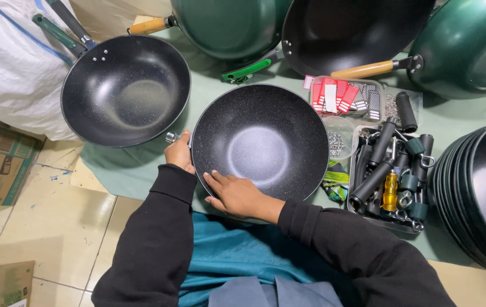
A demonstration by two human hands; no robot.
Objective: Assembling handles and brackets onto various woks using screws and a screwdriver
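The green cloth [140,170] covered the floor work area, and the ring of cookware sat around it: green-bodied woks [465,51] at the top and right, a stack of black pans [482,193] at the right edge, and a finished pan with a dark handle [124,90] at upper left.

In the middle sat the handleless black wok [259,142], speckled inside, open side up, just in front of the person's lap. Its handle bracket [171,137] stuck out at the left rim, so the pan's one direction ran right to left, pointing toward the finished pan; the bowl itself was round, with no long axis beyond that stub.

The tray of black grips and metal fittings [391,176] lay to the right, touching nothing of the wok, with a small bowl of screws [337,142] between them.

The left hand [179,152] was curled at the rim beside the bracket, fingers closed around the edge there. The right hand [233,194] lay flat and open on the near rim, pressing down, gripping nothing.

The risk, as I judged it: a round-bottomed bowl on cloth rocks easily, and with only a flat palm steadying it, the pan could tip or spin toward the screw bowl and scatter it.
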